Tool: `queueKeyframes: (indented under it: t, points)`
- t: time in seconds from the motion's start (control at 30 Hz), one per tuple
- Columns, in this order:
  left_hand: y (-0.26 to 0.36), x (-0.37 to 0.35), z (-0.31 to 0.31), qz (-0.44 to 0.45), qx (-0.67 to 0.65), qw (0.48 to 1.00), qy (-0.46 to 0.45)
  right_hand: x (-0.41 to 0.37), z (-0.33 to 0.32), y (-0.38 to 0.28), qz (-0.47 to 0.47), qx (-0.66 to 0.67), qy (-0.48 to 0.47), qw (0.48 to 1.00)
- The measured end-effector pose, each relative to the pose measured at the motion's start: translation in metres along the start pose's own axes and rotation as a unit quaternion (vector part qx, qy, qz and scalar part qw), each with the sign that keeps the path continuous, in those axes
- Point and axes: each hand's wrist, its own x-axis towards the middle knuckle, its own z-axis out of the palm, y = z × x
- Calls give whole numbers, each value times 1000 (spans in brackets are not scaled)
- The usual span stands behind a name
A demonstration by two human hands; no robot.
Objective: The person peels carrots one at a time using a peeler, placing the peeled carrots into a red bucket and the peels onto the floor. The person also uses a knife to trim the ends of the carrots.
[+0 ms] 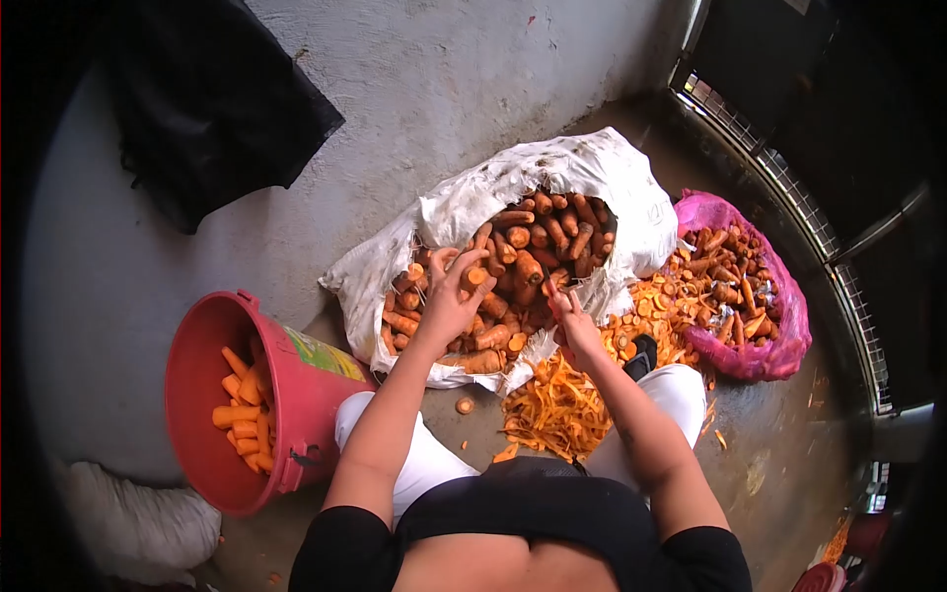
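My left hand (457,293) is over the open white sack (483,187), its fingers around a carrot (475,276) with a pale orange cut end towards me. To its right, my right hand (572,318) is closed on a small tool, its shape hard to make out. Many unpeeled carrots (533,266) fill the sack beneath both hands. Orange peelings (557,405) lie heaped on the floor below my right hand, with round cut ends (646,306) beside the sack.
At left stands a red bucket (222,335) holding peeled carrots (247,419). A pink sack (764,360) of carrot pieces is at right. A black cloth (217,109) hangs on the wall, and a white sack (148,518) lies lower left. Metal grating (789,187) runs along the right.
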Motion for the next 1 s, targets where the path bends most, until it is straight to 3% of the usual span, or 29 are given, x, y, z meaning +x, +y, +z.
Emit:
queueKeyframes:
  t: [0.1,0.17,0.23,0.33,0.37,0.47,0.53,0.6,0.7,0.83,0.93,1.0]
  points:
    - [3,-5,4,-30,-16,999,-33,-5,12,-7,60,100,-29,993]
    - [-9,-6,15,-42,-168,982,-79,-3,17,-6,70,133,-26,988]
    - [-1,-8,22,-67,-342,930,-119,-6,24,-13,55,182,-18,982]
    - [15,-18,34,-88,-459,874,-132,-7,27,-16,0,269,-19,963]
    - [14,-20,37,-84,-428,888,-145,-6,24,-17,-1,277,-57,959]
    - [14,-29,52,-127,-477,858,-141,-9,16,-18,19,261,-152,953]
    - [20,-28,50,-150,-482,845,-176,-13,21,-18,5,268,-126,955]
    - [27,-31,46,-193,-515,810,-206,-16,21,-21,15,264,-95,960]
    - [16,-34,36,-229,-677,644,-272,-2,14,-18,20,231,-82,969]
    - [31,-42,23,-293,-519,732,-329,-9,12,-22,16,169,-54,984]
    - [27,-51,27,-348,-526,689,-356,-16,12,-22,44,87,-54,994]
    - [20,-53,28,-380,-503,696,-343,-14,16,-23,24,49,-33,998]
